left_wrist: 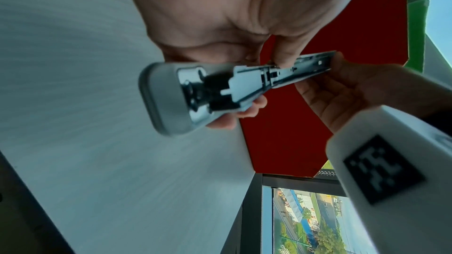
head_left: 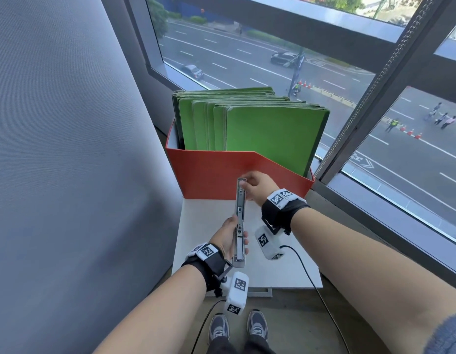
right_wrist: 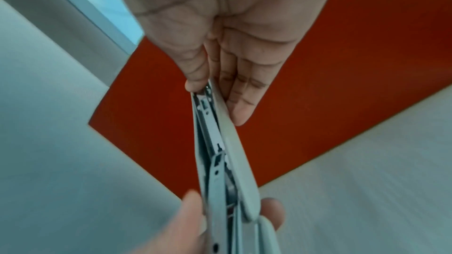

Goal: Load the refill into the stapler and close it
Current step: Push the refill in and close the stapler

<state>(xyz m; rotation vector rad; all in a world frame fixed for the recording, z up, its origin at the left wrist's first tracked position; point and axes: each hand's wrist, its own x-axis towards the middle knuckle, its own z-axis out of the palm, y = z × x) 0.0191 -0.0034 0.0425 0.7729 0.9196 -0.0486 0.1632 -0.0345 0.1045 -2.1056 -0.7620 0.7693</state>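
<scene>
A grey stapler (head_left: 240, 221) is held lengthwise in the air above the white table (head_left: 288, 267), swung open so its metal staple channel faces up. My left hand (head_left: 225, 238) grips its near end, fingers curled round the body. My right hand (head_left: 257, 185) pinches the far end between thumb and fingers. In the left wrist view the stapler (left_wrist: 220, 88) shows its hinge and metal rail, with my left hand (left_wrist: 208, 16) above and my right hand (left_wrist: 354, 88) at the tip. The right wrist view shows the stapler (right_wrist: 215, 152) under my right hand (right_wrist: 215, 26). No separate staple strip can be made out.
A red box (head_left: 209, 172) of upright green folders (head_left: 260, 129) stands at the table's far edge, just beyond my right hand. A grey blind (head_left: 68, 149) hangs at the left and a window (head_left: 375, 123) runs along the right. Black cables (head_left: 306, 272) trail over the table's near edge.
</scene>
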